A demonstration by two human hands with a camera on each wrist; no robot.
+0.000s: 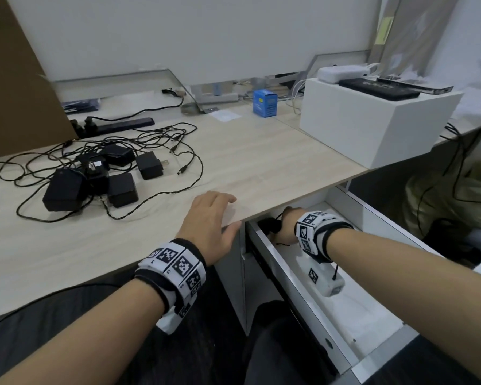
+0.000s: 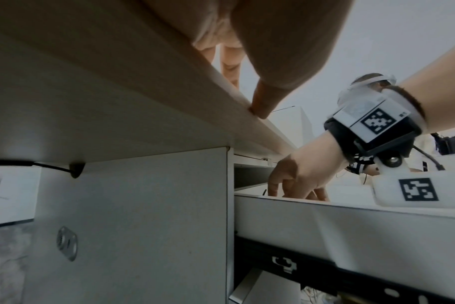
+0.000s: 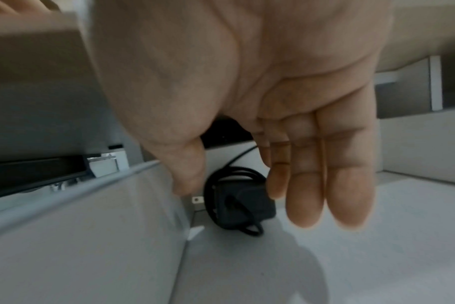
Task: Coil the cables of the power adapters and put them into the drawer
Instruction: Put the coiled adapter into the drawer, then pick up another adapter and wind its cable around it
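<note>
A black adapter with its cable coiled around it [image 3: 240, 202] lies on the floor of the open white drawer [image 1: 275, 269], at its far left end, also seen as the coiled adapter [image 1: 268, 225]. My right hand [image 1: 286, 226] hangs just above it inside the drawer, fingers [image 3: 304, 193] straight and holding nothing. My left hand [image 1: 211, 220] rests flat on the desk's front edge, its thumb [image 2: 262, 105] against the edge. Several more black adapters [image 1: 95, 179] lie on the desk at the left among tangled cables [image 1: 175, 151].
A white box [image 1: 372, 120] with devices on top stands at the desk's right. A blue carton [image 1: 265, 102] and a black power strip [image 1: 117, 125] sit near the back. The desk edge [image 2: 260, 131] overhangs the drawer. Cables hang beyond the desk's right end.
</note>
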